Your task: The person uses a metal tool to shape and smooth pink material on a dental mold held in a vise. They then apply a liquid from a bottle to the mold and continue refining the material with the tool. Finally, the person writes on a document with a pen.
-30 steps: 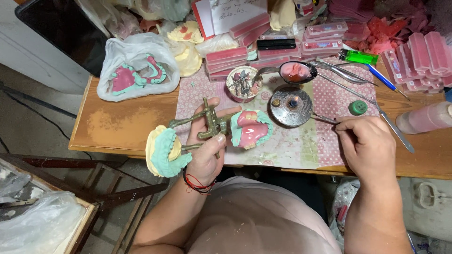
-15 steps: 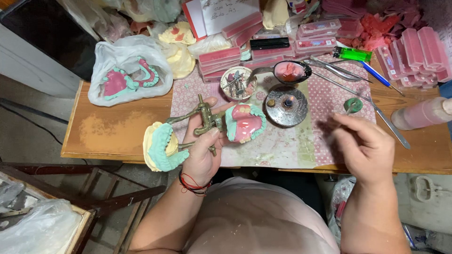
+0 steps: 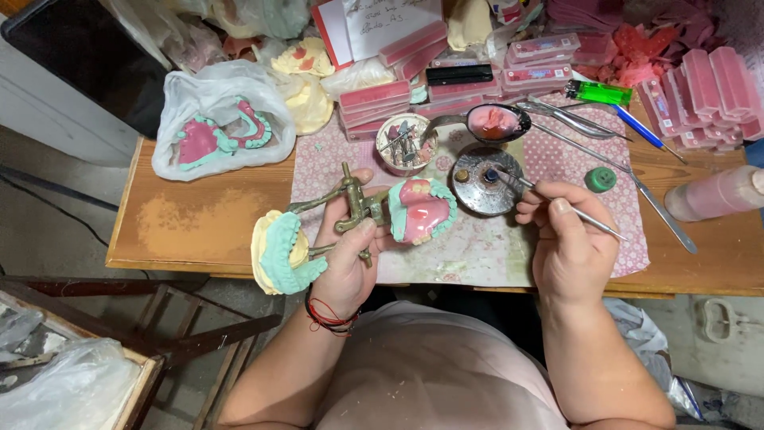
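A wooden worktop [image 3: 203, 223] with a worn, pale patch on its left part fills the middle of the view, its front edge running straight across. A pink patterned cloth [image 3: 557, 159] covers its centre. Below the left end, dark wooden chair rails [image 3: 199, 326] cross over a grey concrete floor [image 3: 48, 207]. A dark cable [image 3: 56, 191] trails over that floor. At the upper left a black panel [image 3: 87, 56] rests against a pale surface. A crumpled clear plastic bag [image 3: 64, 390] lies in the lower left corner. The light is even and soft.
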